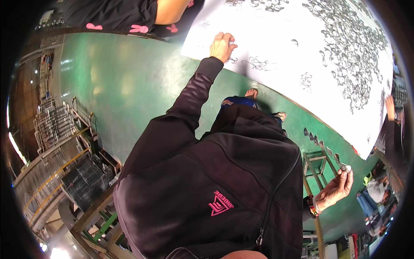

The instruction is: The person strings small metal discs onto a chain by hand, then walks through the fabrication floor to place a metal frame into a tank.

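Observation:
My left hand (221, 46) is over the near left part of a white table (278, 47), its fingers bent and pinched together. Something small and pale shows at the fingertips, too small to name. Beside it lie small bundles of thin, dark, curly pieces (258, 63). Out to the right, past the table's edge, my right hand (335, 190) pinches a small shiny metal piece (345, 168) between thumb and fingers. From that piece a row of small dark flat pieces (316, 140) runs up and left, seemingly joined in a strip; how they are joined is unclear.
A large heap of small round dark pieces (353, 56) covers the table's far right. Another person's dark clothing with pink shapes (112, 17) is at the upper left. A green metal stool (316, 168) stands by my right arm. Wire racks (58, 129) are at the left.

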A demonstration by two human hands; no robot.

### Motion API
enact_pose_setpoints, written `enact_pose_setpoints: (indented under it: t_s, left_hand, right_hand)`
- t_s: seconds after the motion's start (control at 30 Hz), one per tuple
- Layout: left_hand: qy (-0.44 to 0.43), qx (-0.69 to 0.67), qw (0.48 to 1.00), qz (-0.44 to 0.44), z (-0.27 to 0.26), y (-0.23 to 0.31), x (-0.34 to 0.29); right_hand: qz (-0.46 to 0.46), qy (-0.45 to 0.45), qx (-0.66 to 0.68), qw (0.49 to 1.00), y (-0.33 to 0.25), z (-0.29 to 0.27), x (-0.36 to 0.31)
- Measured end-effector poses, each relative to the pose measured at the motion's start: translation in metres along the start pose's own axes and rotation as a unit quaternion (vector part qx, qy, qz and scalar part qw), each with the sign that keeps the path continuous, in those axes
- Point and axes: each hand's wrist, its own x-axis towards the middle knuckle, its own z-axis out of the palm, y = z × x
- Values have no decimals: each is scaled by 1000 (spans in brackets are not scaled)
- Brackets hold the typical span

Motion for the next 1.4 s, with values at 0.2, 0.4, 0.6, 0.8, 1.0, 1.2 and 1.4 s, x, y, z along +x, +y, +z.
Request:
enact_pose_setpoints:
  t_s: [0.2,0.4,0.6,0.8,1.0,1.2,1.4]
  left_hand:
    - [-61,-62,984,159,41,36,-17]
    - [0,-139,985,107,30,75,-37]
    - [-55,-141,987,-50,17,61,-83]
    - [-42,-159,986,11,34,71,-55]
    - [24,-91,995,13,7,73,-35]
    - [26,201,973,-107,-36,-17,-5]
    - [38,-28,999,-25,-23,-1,5]
  right_hand:
    - [4,-15,22,1000,3,15,-2]
    - [4,-55,68,996,-3,40,-9]
    - [11,-45,17,999,-16,59,-18]
    - [8,-108,-5,994,-19,60,-16]
    - [-10,-145,-12,989,-24,59,-9]
    - [-26,-136,-4,990,-24,63,-9]
    - [-17,-122,4,992,-20,58,-11]
